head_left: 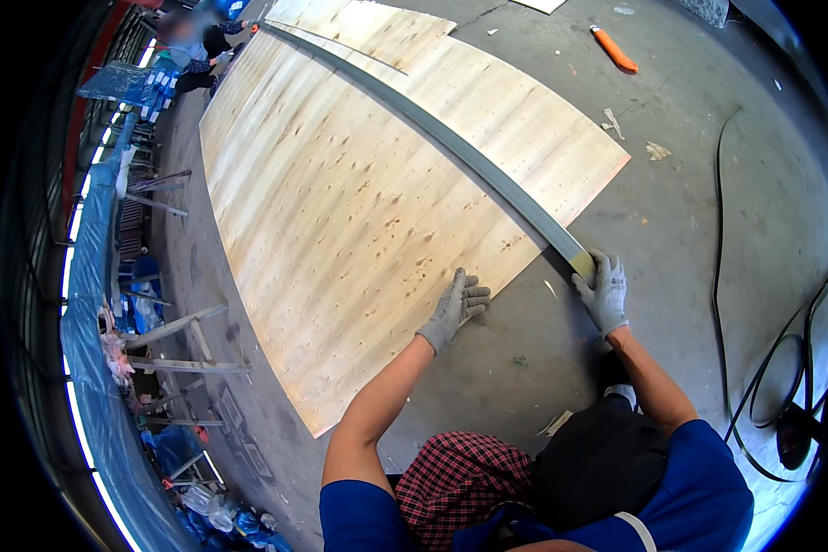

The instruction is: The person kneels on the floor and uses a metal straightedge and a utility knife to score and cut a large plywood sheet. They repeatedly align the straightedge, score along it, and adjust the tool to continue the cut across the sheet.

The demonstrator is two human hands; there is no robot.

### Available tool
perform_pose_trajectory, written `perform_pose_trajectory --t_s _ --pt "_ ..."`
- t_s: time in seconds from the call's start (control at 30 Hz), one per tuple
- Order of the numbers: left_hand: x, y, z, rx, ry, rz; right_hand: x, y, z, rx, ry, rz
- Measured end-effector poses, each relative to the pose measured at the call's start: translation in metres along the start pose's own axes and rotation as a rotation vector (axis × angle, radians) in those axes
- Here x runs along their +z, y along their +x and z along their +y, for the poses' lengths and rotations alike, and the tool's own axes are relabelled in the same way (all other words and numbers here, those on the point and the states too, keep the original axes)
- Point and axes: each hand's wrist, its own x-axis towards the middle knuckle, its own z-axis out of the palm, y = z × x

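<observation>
A large pale plywood sheet [340, 212] with dark knots lies on the floor in front of me. Across it runs a long, straight grey-green metal bar [474, 156], from the far end to just past the sheet's near edge. My right hand [604, 293], in a grey glove, is wrapped round the bar's near end, beyond the wood. The left hand [453, 311], gloved too, rests at the near edge of the sheet with its fingers stretched out and nothing held.
A co-worker [193, 55] crouches at the bar's far end. An orange-handled tool [614, 50] and wood scraps [658, 150] lie on the concrete. Black cable [722, 276] runs along the right. Trestle-like supports [184, 331] and blue plastic sheeting [106, 359] line the left side.
</observation>
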Motion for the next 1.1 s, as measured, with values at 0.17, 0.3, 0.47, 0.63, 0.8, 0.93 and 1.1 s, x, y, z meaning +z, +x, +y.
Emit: perform_pose_trajectory --t_s 0.17,0.3,0.47,0.63,0.8,0.93,1.1 --pt "-0.001 -0.002 0.002 0.009 0.005 0.004 0.001 -0.001 -0.003 -0.021 -0.019 -0.004" --pt "0.000 0.000 0.001 0.008 0.007 0.014 0.001 -0.003 -0.003 -0.037 -0.054 0.010" --pt "-0.001 0.003 -0.003 0.010 -0.023 0.003 0.005 -0.004 -0.002 0.009 -0.100 -0.008" --pt "0.000 0.005 -0.004 0.013 -0.015 -0.007 0.006 0.001 -0.002 0.015 -0.117 -0.008" --pt "-0.006 0.004 -0.006 -0.002 -0.028 0.001 0.012 0.001 -0.001 -0.042 -0.125 0.019" --pt "0.003 0.004 0.001 -0.003 -0.017 0.018 0.012 0.000 0.003 -0.053 -0.134 0.033" --pt "0.005 0.000 0.005 0.002 -0.030 0.016 0.011 -0.001 0.001 -0.055 -0.122 0.018"
